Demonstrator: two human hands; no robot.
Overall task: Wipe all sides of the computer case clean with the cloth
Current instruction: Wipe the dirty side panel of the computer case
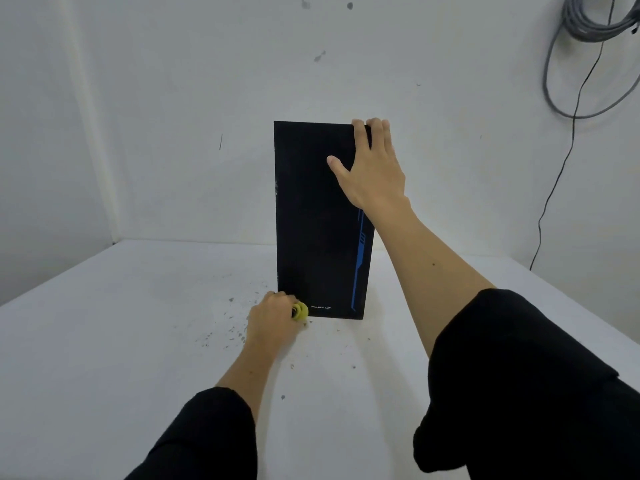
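A black computer case [311, 220] with a blue stripe down its right side stands upright on the white table [121, 341], its front panel facing me. My right hand [370, 168] grips the case's top right corner, fingers curled over the top edge and thumb spread on the front. My left hand [273, 317] is closed around a bunched yellow cloth [300, 311] and presses it against the bottom left corner of the front panel, just above the tabletop. Most of the cloth is hidden inside the fist.
Dark specks and smudges dot the tabletop around my left hand. White walls close in behind and to the left. A coil of grey cable [588, 26] hangs on the wall at the upper right, with a thin black cord [554, 188] running down from it.
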